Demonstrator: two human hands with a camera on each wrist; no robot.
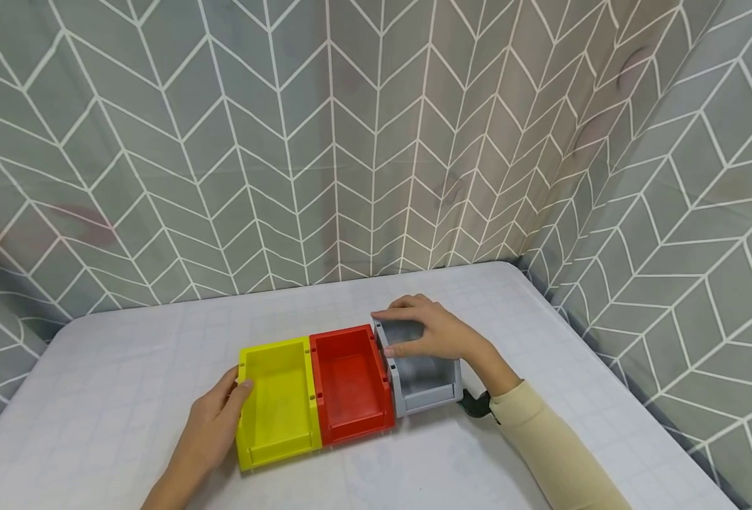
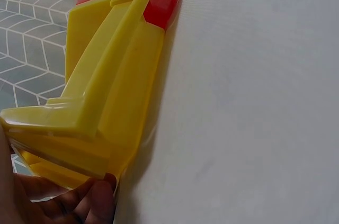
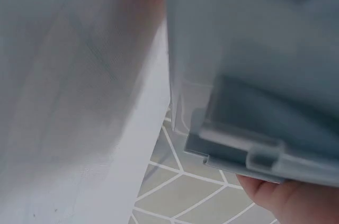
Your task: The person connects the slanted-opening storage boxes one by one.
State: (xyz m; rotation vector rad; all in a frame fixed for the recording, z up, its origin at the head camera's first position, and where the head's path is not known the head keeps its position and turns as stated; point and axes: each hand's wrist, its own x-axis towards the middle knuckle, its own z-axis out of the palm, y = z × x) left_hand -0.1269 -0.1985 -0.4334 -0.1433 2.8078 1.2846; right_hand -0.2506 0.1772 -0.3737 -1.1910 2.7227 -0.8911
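In the head view three plastic storage bins stand side by side: a yellow bin (image 1: 278,404), a red bin (image 1: 350,382) in the middle and a grey bin (image 1: 425,375) at the right. My left hand (image 1: 212,421) grips the yellow bin's outer side wall, thumb over the rim. In the left wrist view its fingers (image 2: 87,200) curl beneath that rim. My right hand (image 1: 429,329) reaches over the grey bin and holds its side wall beside the red bin. The grey bin's left edge meets the red bin's right edge. Part of the grey bin is hidden by this hand.
The bins are on a table with a white cloth (image 1: 127,375). A grey curtain with white chevron lines (image 1: 350,142) hangs behind the table and along its right side. A black strap (image 1: 475,404) shows at the right wrist.
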